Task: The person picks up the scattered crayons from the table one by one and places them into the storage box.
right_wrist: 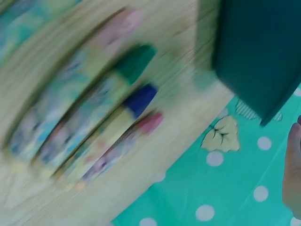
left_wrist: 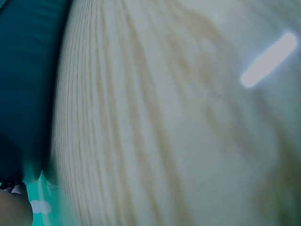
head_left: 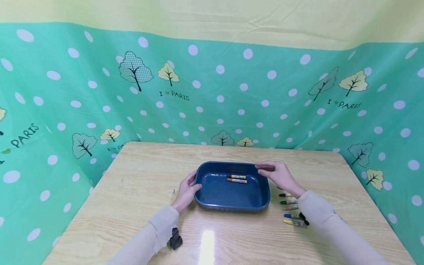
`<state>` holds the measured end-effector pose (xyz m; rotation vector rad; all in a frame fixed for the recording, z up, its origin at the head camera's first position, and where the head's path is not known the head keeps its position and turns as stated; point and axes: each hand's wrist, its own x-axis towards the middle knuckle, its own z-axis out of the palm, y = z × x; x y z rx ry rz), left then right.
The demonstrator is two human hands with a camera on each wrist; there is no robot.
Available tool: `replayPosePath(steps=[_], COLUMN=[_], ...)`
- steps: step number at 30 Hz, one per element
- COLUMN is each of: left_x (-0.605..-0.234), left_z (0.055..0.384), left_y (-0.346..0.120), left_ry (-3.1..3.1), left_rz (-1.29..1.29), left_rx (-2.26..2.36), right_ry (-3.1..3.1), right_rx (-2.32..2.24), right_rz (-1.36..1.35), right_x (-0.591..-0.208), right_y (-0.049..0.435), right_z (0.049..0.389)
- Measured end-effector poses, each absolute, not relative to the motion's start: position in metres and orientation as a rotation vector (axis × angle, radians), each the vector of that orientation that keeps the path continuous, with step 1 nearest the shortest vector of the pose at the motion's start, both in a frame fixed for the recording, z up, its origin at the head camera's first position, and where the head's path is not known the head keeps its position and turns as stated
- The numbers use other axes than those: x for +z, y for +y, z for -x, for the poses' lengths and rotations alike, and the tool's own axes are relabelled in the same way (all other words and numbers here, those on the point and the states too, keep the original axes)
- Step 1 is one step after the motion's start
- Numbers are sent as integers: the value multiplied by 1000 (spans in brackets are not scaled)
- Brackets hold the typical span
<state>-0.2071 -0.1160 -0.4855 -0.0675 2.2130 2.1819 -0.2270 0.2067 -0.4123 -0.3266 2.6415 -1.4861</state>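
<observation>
1. Head view: The left hand (head_left: 187,192) grips the left end of the dark blue tray (head_left: 232,208), thumb over the rim; the tray's long axis runs left to right across the tabletop (head_left: 149,162). The right hand (head_left: 278,175) is at the tray's far right corner, its fingers straight and thumb apart, apparently released, with nothing visible between them. From it, the loose crayons lie toward the person and slightly right, partly under the forearm: dark blue crayon (head_left: 285,195), green crayon (head_left: 288,202), pale pink crayon (head_left: 290,207), blue crayon (head_left: 291,216) and yellow crayon (head_left: 295,223). Their long axes run roughly left to right, coloured tips toward the tray. The right hand is clearly nearer; the tray lies between them and the left hand. Inside the tray, a black crayon (head_left: 237,176) and an orange crayon (head_left: 237,180) lie side by side.

2. Left wrist view: The tray's wall fills the left edge; only a sliver of the left hand shows below it, so its grip cannot be told here.

3. Right wrist view: A magenta crayon (right_wrist: 150,123) joins the row, nearly parallel beside the dark blue one. The right hand shows only at the edge, well apart from these crayons.
</observation>
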Motion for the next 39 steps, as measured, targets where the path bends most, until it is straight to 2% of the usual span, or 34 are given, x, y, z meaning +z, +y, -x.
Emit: replayPosePath(steps=[9,14,24,39], left_x=[-483,-483,-484,-479], left_z=[207,207,207,205], left_y=[-118,-120,-115,-116], left_ry=[2218,2214,2219,2201], left_rz=[58,37,21,47], left_rx=[2168,2169,2167,2167], right_ry=[2538,2510,2756,2668], right_rx=[-1498,-1568,-1343,-1342], right_rz=[185,226,198,65], right_x=[-416,-429,-452,-474], right_y=[238,255,296,316], right_z=[221,219,214,223])
